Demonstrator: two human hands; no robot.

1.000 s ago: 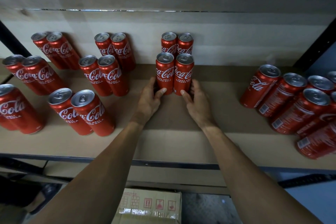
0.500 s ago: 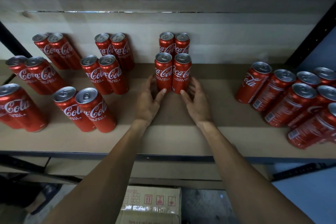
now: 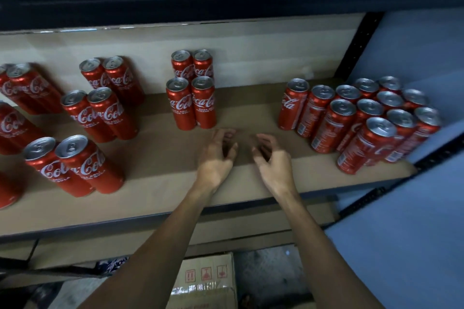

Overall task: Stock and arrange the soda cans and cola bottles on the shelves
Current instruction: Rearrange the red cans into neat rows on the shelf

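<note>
Red Coca-Cola cans: two-by-two block (image 3: pixel 192 98) upright mid-shelf (image 3: pixel 155 183); loose cluster (image 3: pixel 364 118) at right, well apart. Hands: left hand (image 3: pixel 216 155), right hand (image 3: pixel 272 160), both empty, fingers loosely curled, just before the block. Recommended: lift one can per hand from the cluster's near edge; set logos forward.

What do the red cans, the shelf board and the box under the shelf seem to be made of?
Red cans: likely painted aluminium, glossy; bare silver tops with pull tabs.
Shelf board: matte brown, probably fibreboard or cardboard; no grain shows.
Box: brown cardboard, with printed handling symbols.
</note>
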